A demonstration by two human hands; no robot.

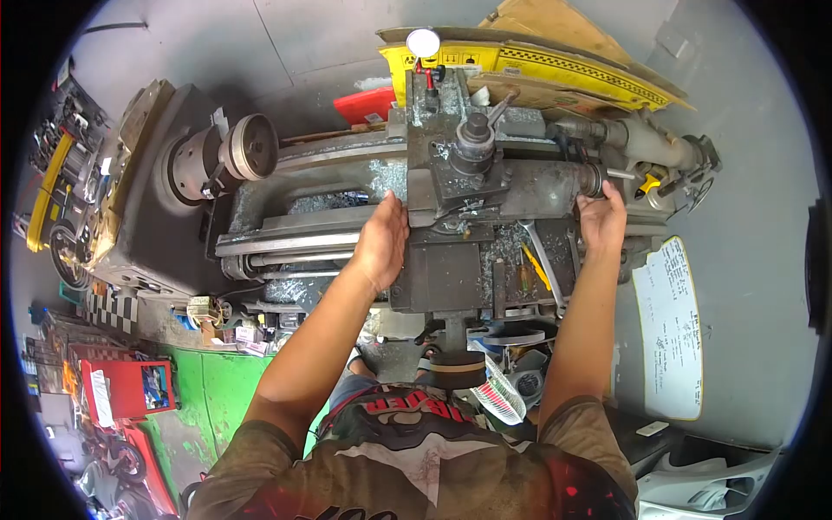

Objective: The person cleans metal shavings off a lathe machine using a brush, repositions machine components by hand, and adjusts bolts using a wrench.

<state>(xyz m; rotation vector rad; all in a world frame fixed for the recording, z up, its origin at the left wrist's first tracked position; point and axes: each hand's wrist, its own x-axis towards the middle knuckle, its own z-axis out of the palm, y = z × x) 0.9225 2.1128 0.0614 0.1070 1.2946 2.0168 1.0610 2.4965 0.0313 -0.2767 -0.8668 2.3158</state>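
A metal lathe fills the middle of the view. My left hand (384, 241) lies with fingers stretched out along the left side of its carriage (444, 273). On the right, my right hand (601, 218) has its fingers curled around the round collar (593, 179) at the end of the compound slide (546, 188). Between my hands stands the tool post (474, 143), with a lever on top. At the left, the chuck (192, 166) holds a round metal workpiece (250, 147). Metal chips lie over the carriage and bed.
A wrench (544, 264) and a yellow-handled tool (536, 267) lie right of the carriage. The tailstock (646, 143) is at the far right. A round white disc (423, 43) stands on a red mount behind. A handwritten whiteboard (669, 329) hangs at right.
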